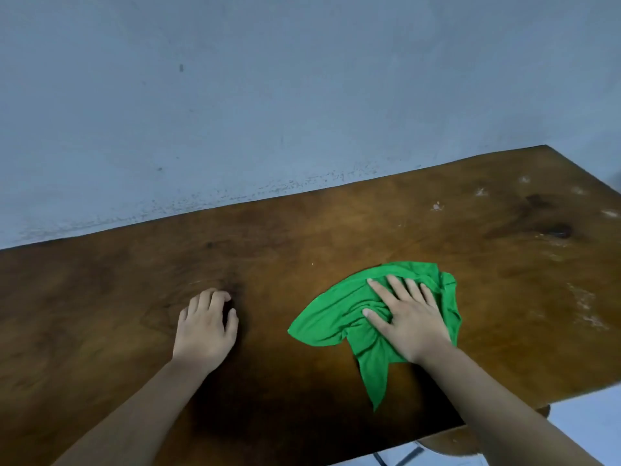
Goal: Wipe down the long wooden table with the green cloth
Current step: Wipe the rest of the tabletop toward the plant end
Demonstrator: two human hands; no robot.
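Observation:
The green cloth (336, 317) lies crumpled on the long wooden table (302, 230), right of centre. My right hand (406, 317) presses flat on the cloth with straight, spread fingers, and the fabric bunches by the thumb. My left hand (206, 326) rests on the bare wood to the left, its fingers loosely curled and holding nothing. Pale dusty smears (584, 307) mark the table's right part.
A pale blue-grey wall (268, 95) runs along the table's far edge. The table's right end and near edge show at the lower right, with a round wooden stool (450, 442) and light floor (591, 418) below.

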